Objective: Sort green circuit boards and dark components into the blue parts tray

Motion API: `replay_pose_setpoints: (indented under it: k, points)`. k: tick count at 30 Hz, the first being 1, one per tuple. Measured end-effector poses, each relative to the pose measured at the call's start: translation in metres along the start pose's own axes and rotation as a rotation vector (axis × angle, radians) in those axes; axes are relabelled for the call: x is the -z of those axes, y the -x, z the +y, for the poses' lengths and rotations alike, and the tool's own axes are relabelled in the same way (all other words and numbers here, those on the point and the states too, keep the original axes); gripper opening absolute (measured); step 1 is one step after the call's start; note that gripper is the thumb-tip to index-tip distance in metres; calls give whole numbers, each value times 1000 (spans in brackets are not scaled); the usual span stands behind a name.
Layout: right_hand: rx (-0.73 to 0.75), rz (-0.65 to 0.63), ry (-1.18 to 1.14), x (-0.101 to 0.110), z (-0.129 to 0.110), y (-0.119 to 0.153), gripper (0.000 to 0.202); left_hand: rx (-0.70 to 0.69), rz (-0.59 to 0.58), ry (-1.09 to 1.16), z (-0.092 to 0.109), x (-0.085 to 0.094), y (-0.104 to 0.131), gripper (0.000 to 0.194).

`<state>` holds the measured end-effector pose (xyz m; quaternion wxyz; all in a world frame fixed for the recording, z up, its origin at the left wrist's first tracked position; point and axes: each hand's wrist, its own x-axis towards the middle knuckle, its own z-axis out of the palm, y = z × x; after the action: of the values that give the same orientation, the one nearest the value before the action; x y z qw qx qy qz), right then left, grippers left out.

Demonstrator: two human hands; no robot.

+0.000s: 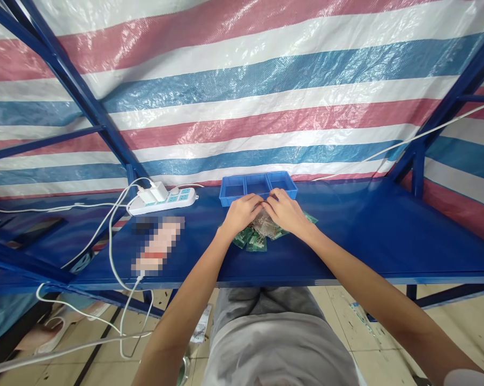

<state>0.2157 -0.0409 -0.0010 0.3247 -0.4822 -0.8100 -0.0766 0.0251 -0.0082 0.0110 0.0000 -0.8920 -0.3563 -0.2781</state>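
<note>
Both hands meet over a small pile near the middle of the blue table. My left hand (244, 213) has its fingers bent and pressed together at the top edge of a clear plastic bag (266, 225) with small parts inside. From the other side my right hand (284, 210) pinches the same bag, its fingertips close to the left ones. Under and around the bag lie several green packets (257, 241), partly covered by the hands. Just behind the hands stands a blue tray (232, 190) with three compartments.
A white power strip (181, 199) with plugged-in chargers and loose white cables stands left on the blue table (366, 230). A blurred-out object (161, 244) lies in front of it. Blue metal frames flank the table; striped sheeting hangs behind. Part of a person shows at lower left.
</note>
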Motion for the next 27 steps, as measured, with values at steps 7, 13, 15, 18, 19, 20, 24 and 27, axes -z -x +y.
replay_pose_setpoints:
  k: [7, 13, 15, 18, 19, 20, 24, 27]
  points:
    - [-14, -64, -41, -1, -6, 2, 40, -3, -34, -118, 0, -2, 2, 17]
    - [-55, -20, -228, -8, -2, -2, 37, 18, -11, -106, 6, 1, 2, 25]
    - [-87, 9, -329, -9, 0, -4, 34, 48, 5, -69, 6, 2, 1, 28]
    - [-114, 54, -457, -8, 0, -6, 24, 94, 23, -25, 5, 3, 1, 35]
    - [-114, 63, -481, -8, -1, -6, 21, 97, 21, -15, 4, 3, 0, 37]
    - [-113, 69, -494, -8, -2, -5, 19, 93, 14, -5, 4, 3, 0, 39]
    - [-148, 77, -536, -9, -6, -5, 17, 65, 9, 64, 4, 0, -1, 41]
    - [-242, 87, -632, -9, -4, -5, 13, 76, 13, 115, 5, -1, -1, 41]
